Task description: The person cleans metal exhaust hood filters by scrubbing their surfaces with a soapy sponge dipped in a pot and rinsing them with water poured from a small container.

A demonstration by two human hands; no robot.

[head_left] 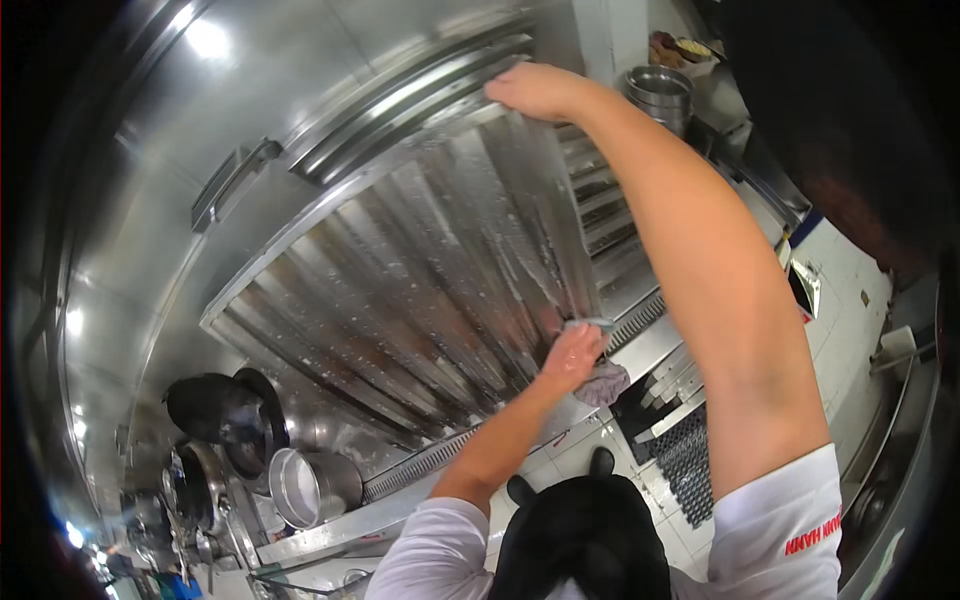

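Note:
A large ridged metal panel (400, 270), wet with drops and foam, leans at a slant across the middle of the view. My right hand (535, 90) grips its upper right corner, fingers over the edge. Lower down, my left hand (574, 357) is closed at the panel's lower right corner. It holds a greyish-green pad (588, 324), mostly hidden by the fingers. A crumpled grey-purple cloth (603, 386) lies just below that hand and seems to touch it.
Steel pots (300, 488) and dark pans (215, 408) are at the lower left. A slotted drain (418, 467) runs along the counter's front edge. Stacked steel bowls (660, 88) stand at the upper right. A black mat (688, 470) lies on the tiled floor.

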